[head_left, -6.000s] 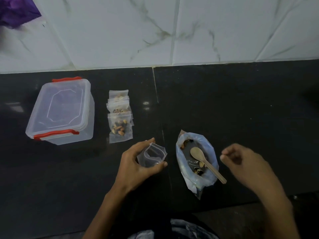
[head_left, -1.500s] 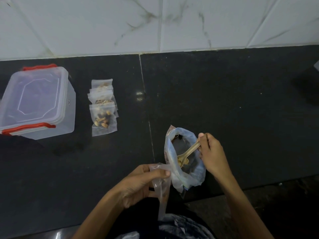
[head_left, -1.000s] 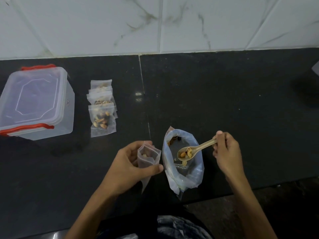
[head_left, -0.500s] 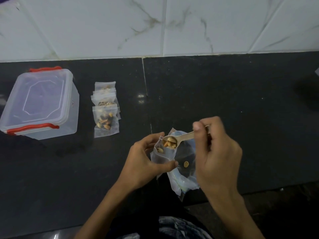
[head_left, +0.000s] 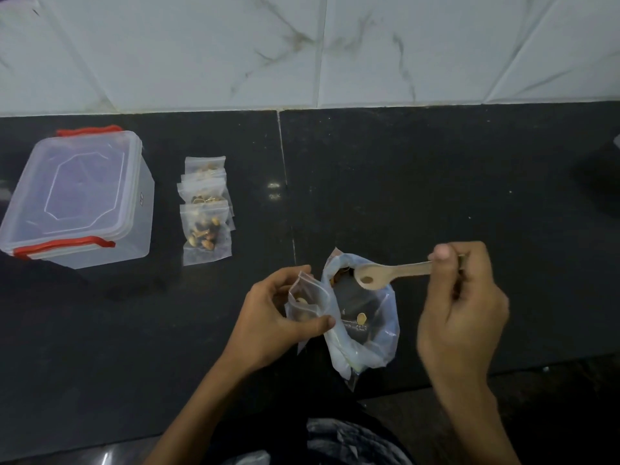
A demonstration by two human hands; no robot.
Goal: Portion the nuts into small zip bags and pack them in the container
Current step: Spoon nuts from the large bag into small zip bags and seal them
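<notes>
**Spoon over the nut bag, small zip bag open in my left**

Black counter (head_left: 436, 196) runs under everything, white marbled tiles (head_left: 201, 52) behind. Far left sits the clear container (head_left: 77, 199), lid on, red clips front & back. Just right of it, a stack of filled zip bags (head_left: 206, 209), overlapping, nuts visible thru the plastic.

Near the counter edge stands the big nut bag (head_left: 362, 330), mouth open, rim rolled down, a few nuts inside. My left hand (head_left: 268, 323) grips the small zip bag (head_left: 307, 302) right beside it, touching its rim; thumb & fingers curled round it, mouth held open, couple of nuts in there. My right hand (head_left: 463, 303) pinches the wooden spoon (head_left: 382, 275) by the handle end, fingers curled; bowl hangs over the big bag's mouth w/ one small bit in it.
</notes>
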